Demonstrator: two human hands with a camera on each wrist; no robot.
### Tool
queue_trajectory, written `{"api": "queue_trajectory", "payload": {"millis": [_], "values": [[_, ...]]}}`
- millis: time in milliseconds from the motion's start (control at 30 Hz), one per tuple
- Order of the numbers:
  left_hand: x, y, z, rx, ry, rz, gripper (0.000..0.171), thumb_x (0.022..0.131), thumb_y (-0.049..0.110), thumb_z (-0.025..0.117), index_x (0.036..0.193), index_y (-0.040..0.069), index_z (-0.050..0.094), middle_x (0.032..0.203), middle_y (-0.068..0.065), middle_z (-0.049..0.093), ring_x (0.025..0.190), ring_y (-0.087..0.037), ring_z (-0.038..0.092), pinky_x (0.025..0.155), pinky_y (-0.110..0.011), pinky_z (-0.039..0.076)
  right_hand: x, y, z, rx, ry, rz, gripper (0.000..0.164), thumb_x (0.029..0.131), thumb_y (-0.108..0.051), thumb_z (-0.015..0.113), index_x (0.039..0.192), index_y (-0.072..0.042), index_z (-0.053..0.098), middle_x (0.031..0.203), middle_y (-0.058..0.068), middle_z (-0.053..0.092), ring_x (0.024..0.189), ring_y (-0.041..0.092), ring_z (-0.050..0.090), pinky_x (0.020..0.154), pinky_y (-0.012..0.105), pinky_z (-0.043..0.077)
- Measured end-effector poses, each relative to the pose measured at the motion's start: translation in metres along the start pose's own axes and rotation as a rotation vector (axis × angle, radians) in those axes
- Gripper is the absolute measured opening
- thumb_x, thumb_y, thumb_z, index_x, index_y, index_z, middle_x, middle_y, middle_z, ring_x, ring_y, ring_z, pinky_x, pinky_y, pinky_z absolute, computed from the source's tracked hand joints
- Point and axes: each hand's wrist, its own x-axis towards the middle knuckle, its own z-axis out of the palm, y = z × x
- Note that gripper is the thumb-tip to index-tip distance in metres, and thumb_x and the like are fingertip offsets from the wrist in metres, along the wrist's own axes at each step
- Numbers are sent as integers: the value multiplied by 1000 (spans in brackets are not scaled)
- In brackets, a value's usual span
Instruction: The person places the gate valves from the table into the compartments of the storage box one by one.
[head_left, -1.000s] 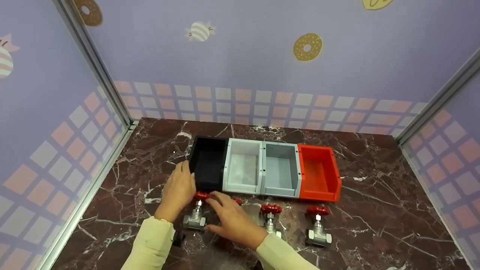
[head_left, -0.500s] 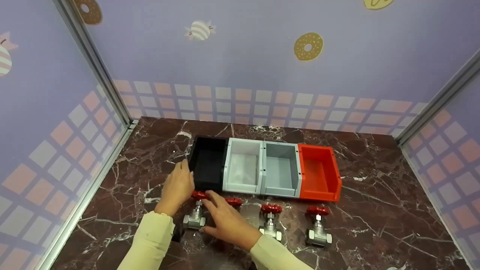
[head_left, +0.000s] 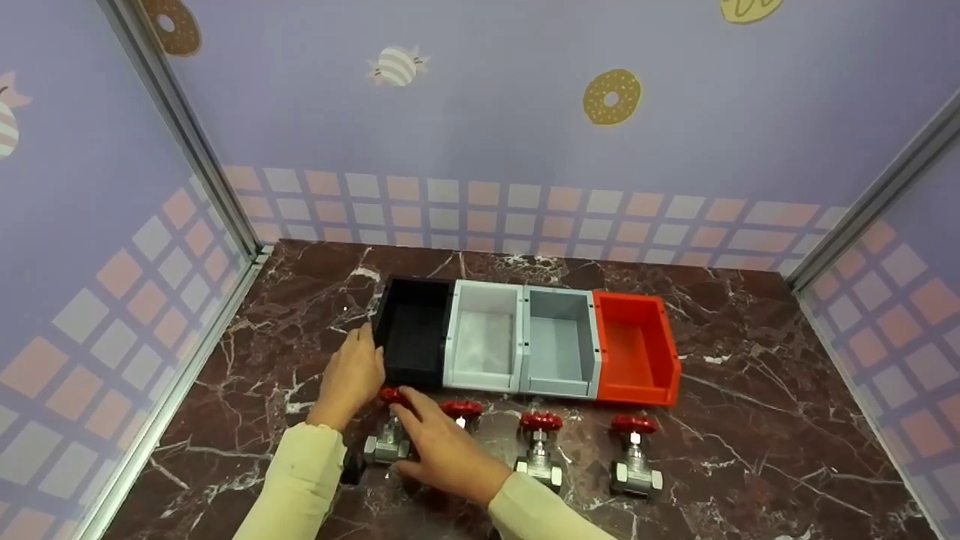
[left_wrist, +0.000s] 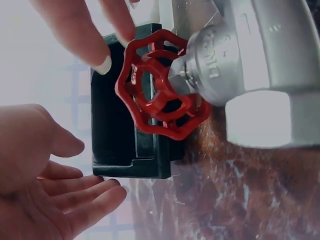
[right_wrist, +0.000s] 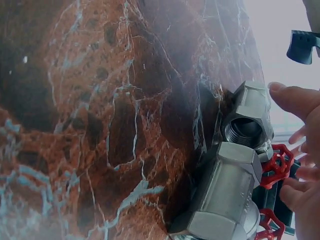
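Several metal gate valves with red handwheels stand in a row on the marble-patterned surface. At the leftmost valve [head_left: 386, 448], my right hand [head_left: 446, 450] reaches over, its fingers against the red handwheel [left_wrist: 162, 87]. In the right wrist view, the right thumb [right_wrist: 292, 100] extends beside the metal valve body [right_wrist: 250, 115]. My left hand [head_left: 351, 375] is left of that valve, beside the black bin [head_left: 414, 330]. Its fingers are loosely extended, apart from the wheel, in the left wrist view. The right hand partly covers the second valve [head_left: 459, 410].
A white bin [head_left: 484, 337], a grey bin [head_left: 559, 341] and an orange-red bin [head_left: 634, 349] adjoin the black one. Two more valves, one middle [head_left: 540, 450] and one right [head_left: 635, 454], stand in front. Patterned walls enclose the surface.
My right hand has shifted slightly left and round the handwheel, uncovering more of the second valve's wheel. The left hand stays nearly in place.
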Motion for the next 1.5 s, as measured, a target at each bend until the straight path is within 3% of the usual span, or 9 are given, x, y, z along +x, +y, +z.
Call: {"api": "queue_trajectory", "payload": {"millis": [167,467,733,933,1167,1500], "values": [[1,-6,3,-48,-46,-46,50,100,16,47,142,-9,35,139,-31,45,119,-49,52,98,-56,43,3,-1,5,-42,29,-40,79,81,-45,75,143,-8,43,154,16,32,142,29,36,112,37,36],[10,-4,5,-51,-46,-56,51,100,15,47,142,-10,35,140,-32,44,121,-49,51,100,-57,42,8,-1,9,-66,-13,11,86,78,-48,77,145,-10,40,156,18,28,144,33,33,111,39,38],[18,-7,5,-19,-47,-60,50,99,14,48,141,-11,36,138,-32,46,119,-49,52,98,-57,43,14,0,10,-130,-5,3,92,75,-50,78,146,-10,37,155,19,30,143,33,33,114,40,33],[22,-10,9,-48,-86,-91,52,100,15,46,145,-8,31,142,-32,42,123,-50,49,100,-57,41,14,2,13,-108,-14,12,96,73,-48,80,148,-9,35,156,20,27,143,34,33,113,40,34],[19,-14,18,-31,-37,-52,51,97,10,51,142,-9,34,130,-33,52,108,-51,58,92,-58,46,12,4,20,-138,-12,1,96,71,-43,83,147,-8,36,156,20,26,143,33,34,112,39,36],[21,-12,19,-7,-24,-65,55,94,7,55,143,-8,35,106,-36,65,88,-48,66,78,-56,52,18,-1,21,-186,-68,42,105,66,-48,85,150,-12,32,158,19,23,142,38,33,111,39,37]]}}
